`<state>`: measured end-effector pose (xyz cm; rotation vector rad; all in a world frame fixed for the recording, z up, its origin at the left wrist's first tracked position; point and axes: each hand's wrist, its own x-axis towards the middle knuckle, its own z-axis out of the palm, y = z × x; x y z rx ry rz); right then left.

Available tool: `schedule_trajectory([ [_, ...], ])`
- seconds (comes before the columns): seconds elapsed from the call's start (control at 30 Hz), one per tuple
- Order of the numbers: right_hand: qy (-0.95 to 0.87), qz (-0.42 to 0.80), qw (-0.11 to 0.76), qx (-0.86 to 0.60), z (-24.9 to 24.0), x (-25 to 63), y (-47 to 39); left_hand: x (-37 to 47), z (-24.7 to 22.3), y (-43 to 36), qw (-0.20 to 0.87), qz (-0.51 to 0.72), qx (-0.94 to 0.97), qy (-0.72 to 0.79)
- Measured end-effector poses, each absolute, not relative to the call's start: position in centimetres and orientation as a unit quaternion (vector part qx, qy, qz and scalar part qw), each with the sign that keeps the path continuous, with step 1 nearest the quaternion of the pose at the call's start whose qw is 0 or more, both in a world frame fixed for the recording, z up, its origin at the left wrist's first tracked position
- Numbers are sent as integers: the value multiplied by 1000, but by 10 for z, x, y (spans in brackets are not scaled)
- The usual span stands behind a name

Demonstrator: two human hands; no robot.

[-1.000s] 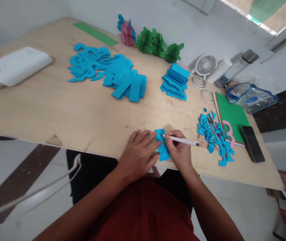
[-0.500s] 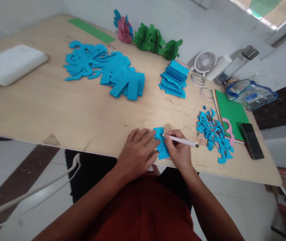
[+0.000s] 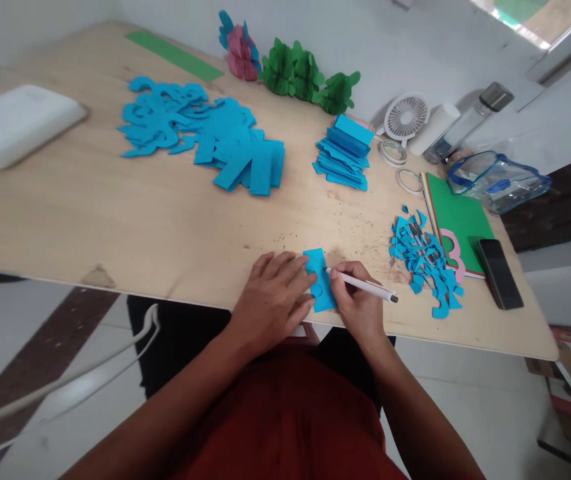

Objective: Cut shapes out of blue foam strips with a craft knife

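Note:
A small blue paper rectangle (image 3: 323, 301) lies at the table's front edge, with curved drawn lines on it. My left hand (image 3: 270, 303) rests flat with fingers spread, its fingertips pressing the paper's left side. In my right hand (image 3: 360, 303) is a white pen (image 3: 369, 287) with a dark end, pinched between thumb and fingers. The pen's tip meets the paper near its upper right edge. My left fingers cover part of the paper's left edge.
Blue cutouts (image 3: 165, 117) and blue strips (image 3: 260, 167) lie left of a folded blue stack (image 3: 343, 153). Blue scraps (image 3: 423, 257), a green sheet (image 3: 460, 213), a pink curved cutout (image 3: 453, 253) and a phone (image 3: 499, 273) are right. Behind stand a fan (image 3: 405, 117) and bottle (image 3: 468, 127).
The whole view has shifted slightly, so things on the table appear a little higher and further left. My hands keep nearly the same pose, with the pen's tip still on the paper.

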<state>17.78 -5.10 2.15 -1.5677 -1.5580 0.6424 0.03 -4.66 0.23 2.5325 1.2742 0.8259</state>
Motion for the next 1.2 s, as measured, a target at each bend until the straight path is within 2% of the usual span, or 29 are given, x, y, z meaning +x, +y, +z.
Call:
schedule_trajectory([
  [0.5,-657,182,382,-625,26,175,-64,0,5,-47,106,283,852,427],
  [1.2,-636,226,389,-627,27,174,-69,1,4,-46,91,281,858,419],
])
